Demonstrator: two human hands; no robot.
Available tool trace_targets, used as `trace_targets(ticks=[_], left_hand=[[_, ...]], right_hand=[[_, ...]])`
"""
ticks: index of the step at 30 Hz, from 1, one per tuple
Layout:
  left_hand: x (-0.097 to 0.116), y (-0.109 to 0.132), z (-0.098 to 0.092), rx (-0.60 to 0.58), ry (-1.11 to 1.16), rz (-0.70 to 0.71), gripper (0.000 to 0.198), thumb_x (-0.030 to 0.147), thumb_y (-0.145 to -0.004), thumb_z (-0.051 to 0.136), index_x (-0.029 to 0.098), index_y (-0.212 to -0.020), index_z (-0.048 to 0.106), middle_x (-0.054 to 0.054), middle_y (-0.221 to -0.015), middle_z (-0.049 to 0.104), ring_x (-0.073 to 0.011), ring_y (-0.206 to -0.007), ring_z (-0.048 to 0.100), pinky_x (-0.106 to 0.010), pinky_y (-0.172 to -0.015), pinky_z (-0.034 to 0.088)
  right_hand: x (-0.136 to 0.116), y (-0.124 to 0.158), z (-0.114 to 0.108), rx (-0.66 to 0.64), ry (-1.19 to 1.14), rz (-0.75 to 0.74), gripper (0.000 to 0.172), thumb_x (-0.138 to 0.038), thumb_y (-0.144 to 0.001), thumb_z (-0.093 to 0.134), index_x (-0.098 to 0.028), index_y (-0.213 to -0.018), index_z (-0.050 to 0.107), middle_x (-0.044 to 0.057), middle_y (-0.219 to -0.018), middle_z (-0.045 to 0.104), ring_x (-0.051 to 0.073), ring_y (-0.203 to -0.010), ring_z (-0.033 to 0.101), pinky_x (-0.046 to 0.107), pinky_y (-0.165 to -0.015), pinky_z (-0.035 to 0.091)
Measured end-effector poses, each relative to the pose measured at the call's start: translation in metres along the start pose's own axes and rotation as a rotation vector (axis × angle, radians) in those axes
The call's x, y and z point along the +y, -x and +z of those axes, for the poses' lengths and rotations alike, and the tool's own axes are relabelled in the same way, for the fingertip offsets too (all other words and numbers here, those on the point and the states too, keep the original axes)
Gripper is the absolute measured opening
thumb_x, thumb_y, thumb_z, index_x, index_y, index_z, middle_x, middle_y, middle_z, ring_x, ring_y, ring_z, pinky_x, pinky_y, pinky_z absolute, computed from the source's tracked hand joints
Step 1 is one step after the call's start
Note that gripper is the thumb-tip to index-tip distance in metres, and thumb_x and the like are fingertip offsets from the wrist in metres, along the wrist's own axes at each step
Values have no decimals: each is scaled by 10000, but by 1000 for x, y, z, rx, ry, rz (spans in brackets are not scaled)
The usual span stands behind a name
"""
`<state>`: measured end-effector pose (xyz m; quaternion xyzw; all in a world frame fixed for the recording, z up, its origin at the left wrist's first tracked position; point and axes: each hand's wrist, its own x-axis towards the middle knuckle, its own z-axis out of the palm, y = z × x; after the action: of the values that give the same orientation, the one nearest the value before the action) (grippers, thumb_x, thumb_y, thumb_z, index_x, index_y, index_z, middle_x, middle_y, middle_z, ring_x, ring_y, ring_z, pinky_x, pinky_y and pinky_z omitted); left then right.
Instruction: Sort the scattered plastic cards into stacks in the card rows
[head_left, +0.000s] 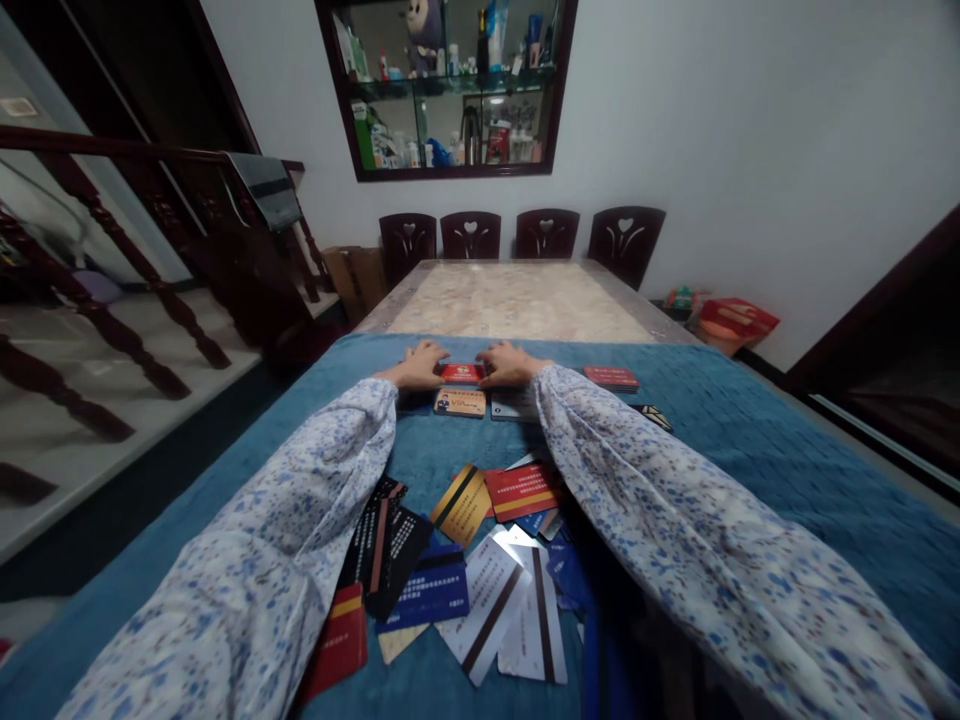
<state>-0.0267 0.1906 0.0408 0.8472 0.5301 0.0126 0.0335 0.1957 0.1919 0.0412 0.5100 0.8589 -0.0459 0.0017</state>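
Observation:
Both arms in floral sleeves reach forward over a blue cloth (750, 470). My left hand (420, 366) and my right hand (508, 364) rest on either end of a red card (461, 374) lying flat on the cloth, fingers touching it. Just in front of it lie an orange card (459, 402) and a grey card (511, 406). Another red card (611, 378) lies to the right, with a dark card (654, 415) near it. A loose heap of several cards (465, 560) lies close to me between my arms.
Beyond the cloth, a marble table top (517, 300) runs to several dark wooden chairs (546, 233) at the far wall. A glass cabinet (450, 90) hangs above. A wooden stair rail (150, 250) stands left; red bags (731, 322) sit on the floor right.

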Motion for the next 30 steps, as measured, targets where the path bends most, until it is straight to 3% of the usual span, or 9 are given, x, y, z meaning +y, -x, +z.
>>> trace_targets(ticks=[3,7,13,21,25,30], left_hand=[[0,8,0,71,23,44,558,300,-836,576,159,-1375,579,-164,-1413,572,-369,-1414,372,-558,-1123,352],[3,23,0,154,57,76,473,330,-877,569,169,-1319,622,-154,-1413,570,-347,-1393,392,-545,-1126,349],[14,47,1,249,86,117,389,309,-933,522,139,-1245,680,-160,-1306,619,-311,-1297,469,-502,-1101,384],[42,86,8,351,148,200,249,170,-933,522,184,-984,766,-108,-1082,717,-250,-1107,594,-421,-1036,466],[63,107,16,342,167,198,279,158,-949,504,194,-955,780,-115,-1087,722,-251,-1083,611,-419,-985,496],[86,128,21,311,136,203,285,176,-964,497,179,-1006,779,-125,-1086,725,-265,-1092,594,-443,-987,463]], right_hand=[[1,7,-2,59,-1,-15,678,-477,-879,654,-215,-1494,542,172,-1469,561,384,-1355,448,478,-1024,444],[2,20,-6,140,21,-75,567,-466,-927,607,-162,-1405,629,187,-1389,614,351,-1293,483,417,-1000,424],[-6,49,-11,221,51,-141,297,-240,-955,548,-168,-1148,761,137,-1180,712,264,-1121,564,312,-860,385],[-20,100,-9,283,64,-149,343,-253,-1014,447,-187,-1094,774,127,-1102,736,232,-998,628,296,-760,363],[-20,124,-5,320,25,-197,311,-230,-991,477,-205,-1060,779,109,-1172,734,233,-1042,634,286,-781,384],[-15,149,2,349,4,-197,285,-201,-977,501,-192,-1014,783,115,-1039,735,221,-978,618,291,-784,388]])
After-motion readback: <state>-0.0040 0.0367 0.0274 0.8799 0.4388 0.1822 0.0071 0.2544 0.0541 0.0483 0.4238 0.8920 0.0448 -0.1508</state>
